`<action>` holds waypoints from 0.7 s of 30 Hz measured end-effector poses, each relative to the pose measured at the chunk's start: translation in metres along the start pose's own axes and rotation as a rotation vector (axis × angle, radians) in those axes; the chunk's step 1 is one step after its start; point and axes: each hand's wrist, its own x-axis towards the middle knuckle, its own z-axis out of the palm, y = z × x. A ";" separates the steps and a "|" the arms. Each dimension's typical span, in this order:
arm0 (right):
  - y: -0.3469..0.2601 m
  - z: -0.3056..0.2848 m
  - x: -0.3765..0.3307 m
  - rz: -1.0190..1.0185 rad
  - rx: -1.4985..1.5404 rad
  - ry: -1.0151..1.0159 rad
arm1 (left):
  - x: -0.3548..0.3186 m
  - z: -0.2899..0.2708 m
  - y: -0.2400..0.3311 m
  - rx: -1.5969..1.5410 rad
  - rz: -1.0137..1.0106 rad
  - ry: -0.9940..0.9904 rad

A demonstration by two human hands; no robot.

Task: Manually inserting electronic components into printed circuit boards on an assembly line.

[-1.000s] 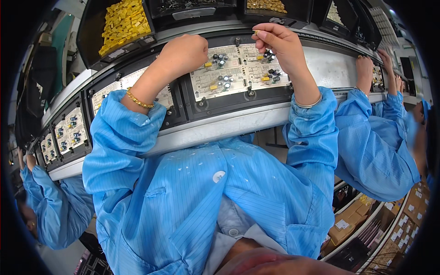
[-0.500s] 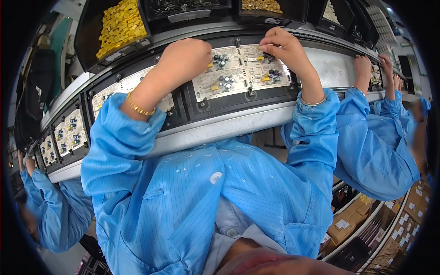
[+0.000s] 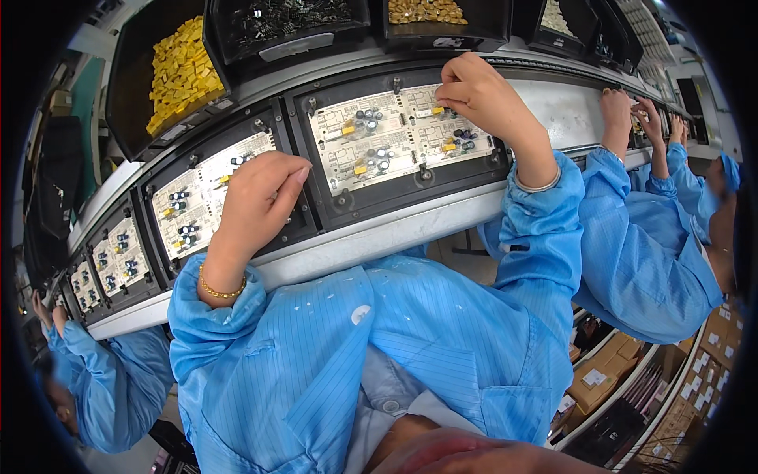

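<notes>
My right hand (image 3: 485, 99) is closed in a pinch at the upper right of a pale circuit board (image 3: 332, 154). Its fingertips are at the board's surface; anything between them is too small to make out. The board sits in a black carrier frame (image 3: 328, 209) and bears dark round capacitors (image 3: 367, 120) and small yellow block components (image 3: 360, 169). Over the right part of a neighbouring populated board (image 3: 207, 207), my left hand (image 3: 264, 197) has its fingers curled and thumb pressed in. Whatever it may hold is hidden.
Along the line's far side stand bins of yellow block parts (image 3: 185, 71), small dark parts (image 3: 288, 20) and amber parts (image 3: 426, 11). A metal rail (image 3: 387, 233) runs along the near edge. Co-workers' hands (image 3: 618, 118) are at the right; another co-worker (image 3: 118, 379) is at the left.
My left hand has moved left and nearer, off the middle board toward the neighbouring one. My right hand stays near the board's upper right, turned slightly. The boards and bins appear shifted left.
</notes>
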 end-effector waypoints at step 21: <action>0.009 0.004 0.019 -0.036 -0.048 -0.141 | -0.001 -0.018 -0.027 0.100 0.200 -0.070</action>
